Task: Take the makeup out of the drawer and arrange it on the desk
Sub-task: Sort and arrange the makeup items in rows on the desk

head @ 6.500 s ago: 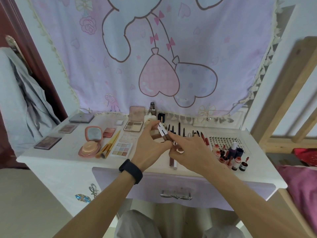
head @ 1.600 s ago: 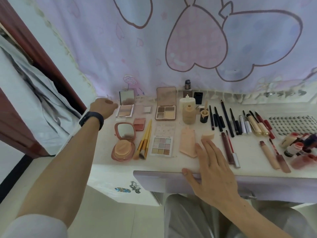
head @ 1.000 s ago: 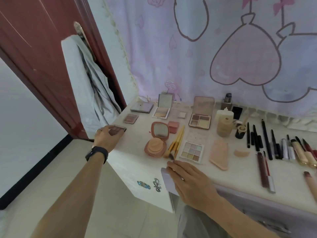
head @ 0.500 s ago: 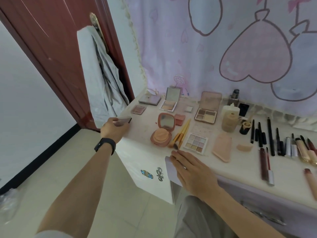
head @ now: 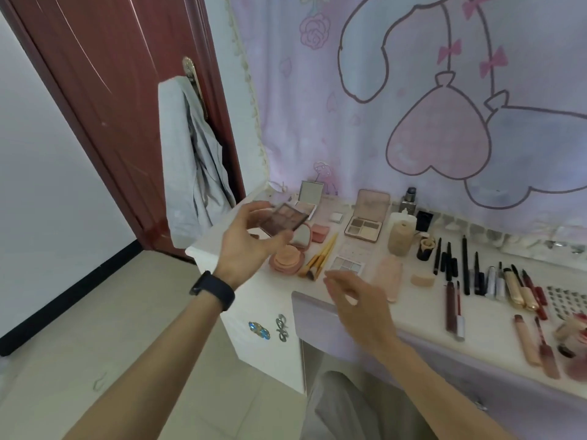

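My left hand holds a dark flat eyeshadow palette in the air above the left end of the white desk, fingers curled round its edges. My right hand hovers open above the desk's front edge, fingers spread, blurred, holding nothing. Makeup lies spread over the desk: a round pink compact, yellow brushes, a pale multi-pan palette, an open brown palette, and a row of dark pencils. The lilac drawer front sits under the desk edge.
A dark red door with a grey garment hung on its handle stands left of the desk. A lilac cartoon cloth covers the wall behind. Tubes and small bottles crowd the desk's right end. Pale tiled floor lies to the left.
My left hand has lifted the dark palette off the desk's left edge and brought it up toward the middle. My right hand has come off the desk's front edge and now hovers.
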`<state>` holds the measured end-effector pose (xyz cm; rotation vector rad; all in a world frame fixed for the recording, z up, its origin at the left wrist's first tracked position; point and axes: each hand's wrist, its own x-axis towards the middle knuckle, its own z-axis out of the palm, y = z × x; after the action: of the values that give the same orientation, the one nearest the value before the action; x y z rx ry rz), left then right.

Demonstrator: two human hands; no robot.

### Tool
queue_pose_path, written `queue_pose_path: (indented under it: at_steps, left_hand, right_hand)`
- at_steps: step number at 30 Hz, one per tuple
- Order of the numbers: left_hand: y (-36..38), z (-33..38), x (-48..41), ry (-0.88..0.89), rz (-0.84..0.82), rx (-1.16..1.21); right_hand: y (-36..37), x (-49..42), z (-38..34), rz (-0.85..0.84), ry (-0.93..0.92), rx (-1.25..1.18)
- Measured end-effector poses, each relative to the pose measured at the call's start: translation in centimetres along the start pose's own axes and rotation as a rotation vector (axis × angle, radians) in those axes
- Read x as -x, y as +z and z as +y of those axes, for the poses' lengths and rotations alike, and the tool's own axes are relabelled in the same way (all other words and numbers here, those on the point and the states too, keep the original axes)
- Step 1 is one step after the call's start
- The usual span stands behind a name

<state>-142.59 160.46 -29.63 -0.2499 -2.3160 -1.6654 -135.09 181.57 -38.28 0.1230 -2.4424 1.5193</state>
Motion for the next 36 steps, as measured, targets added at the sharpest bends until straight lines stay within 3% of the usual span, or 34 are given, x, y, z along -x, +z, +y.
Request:
queue_pose_path:
  at_steps: [4, 10, 15, 21, 27, 36]
  left_hand:
    - [4.5, 2.9, 3.5, 0.128, -0.219, -0.019]
    - [11.6, 5.5, 7.6, 0.341, -0.459, -0.142]
    - [16.0, 6.1, 10.2, 0.320, -0.483, -0.032]
    - [19.5, 6.2, 13.3, 0.251, -0.504, 0.153]
    - [20.3, 6.6, 14.0, 0.337, -0.552, 0.037]
    - [20.1, 6.7, 13.8, 0.459, -0.659, -0.125]
  right_hand:
    - [-5.8, 0.9, -3.1, 0.089, 0.266, -0.503]
    - [-13.0, 4.3, -2.6, 0.121, 0.412, -0.544]
    - [-16.4, 7.3, -0.7, 0.251, 0.521, -0.714]
    - [-17.8, 10.5, 1.5, 0.194, 0.663, -1.062]
    - [-18.6, 11.7, 2.7, 0.151, 0.584, -0.774]
    - [-19.1, 11.5, 2.2, 0.012, 0.566, -0.690]
